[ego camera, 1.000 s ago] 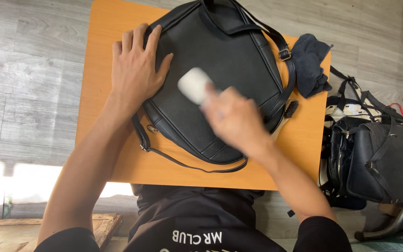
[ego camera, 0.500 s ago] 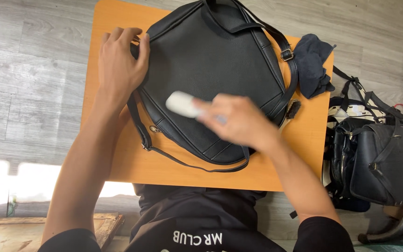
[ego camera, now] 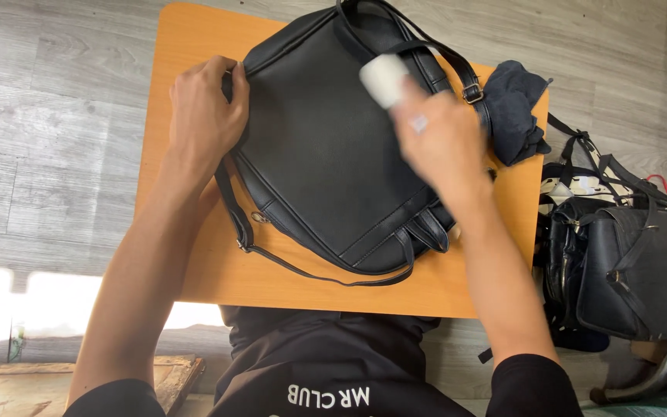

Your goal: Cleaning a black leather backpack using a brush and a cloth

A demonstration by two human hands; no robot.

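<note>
Grey plank floor point(ego camera: 55, 100) on the far left, matt and wood-grained, with a dark scrap at the frame's edge. Then a small orange desk point(ego camera: 187, 255), smooth laminate with rounded corners.

Left hand point(ego camera: 202, 116) clamped on the left rim of the black backpack point(ego camera: 318, 147), fingers point(ego camera: 218, 68) curled over the seam and closed on it, thumb on top. Backpack lay flat across the middle of the desk, tilted a little, back panel up: fine-grained faux leather, rounded at the near end, stitched band across the bottom, and two short strap loops at the lower right. Thin black strap point(ego camera: 303, 270) trailed off its left side, past a small metal ring, and looped along the near edge of the desk.

Right hand point(ego camera: 441, 139) blurred over the backpack's upper right corner, fingers wrapped round a small white rounded object point(ego camera: 384, 79), smooth and oblong; pressed against the panel or just above it, impossible to tell. Buckled shoulder strap point(ego camera: 468, 89) ran just beside that hand.

Crumpled dark blue cloth point(ego camera: 515, 108) at the desk's right corner, soft and folded, touching the strap. Further right, on the floor, a heap of black bags point(ego camera: 634, 262) with straps and metal rings, crowding against the desk's side.
</note>
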